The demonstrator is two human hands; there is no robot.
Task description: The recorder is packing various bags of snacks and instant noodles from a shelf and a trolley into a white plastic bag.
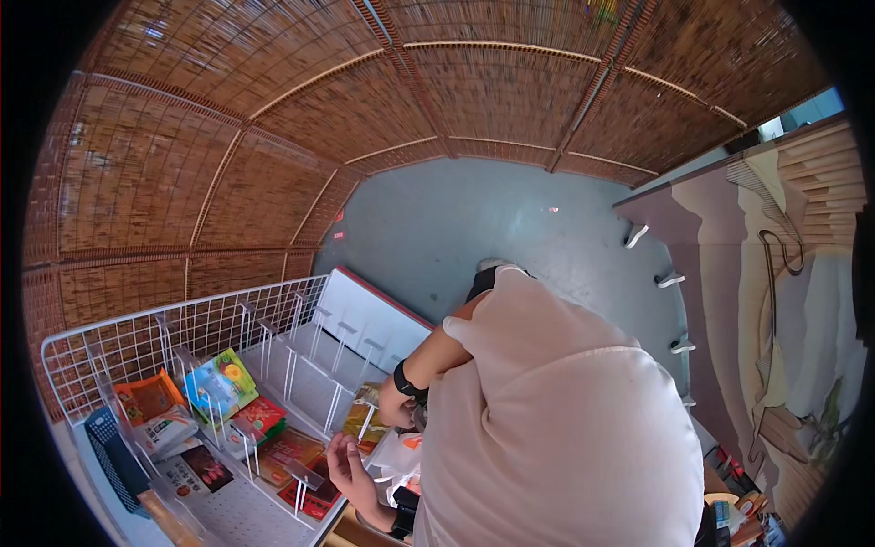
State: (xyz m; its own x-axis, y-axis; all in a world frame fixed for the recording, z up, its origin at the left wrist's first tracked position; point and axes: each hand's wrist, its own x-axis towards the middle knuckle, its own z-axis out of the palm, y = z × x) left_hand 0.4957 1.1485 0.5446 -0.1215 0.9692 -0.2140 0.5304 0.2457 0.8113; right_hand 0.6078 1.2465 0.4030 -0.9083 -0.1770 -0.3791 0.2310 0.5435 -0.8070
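My left hand [351, 472] is raised above the front edge of a white shelf rack [232, 499], fingers curved and apart, with nothing seen in it. A black band circles its wrist. My right hand [398, 412], also with a black wristband, is bent in close to my light shirt [560, 424]. Its fingers are partly hidden, and whether it grips anything does not show. A yellow-gold packet [366, 425] lies on the shelf beside it. Between my hands and shirt is a white plastic bag [398, 457] with orange marks, mostly covered by my body.
Clear dividers [311, 475] stand up from the shelf between bright food packets [222, 384]. A blue-green perforated basket [113, 455] sits at its far left. Wire mesh [198, 335] backs the rack. Woven reed panels [273, 164] surround the grey floor [437, 219]; a printed partition [724, 273] stands right.
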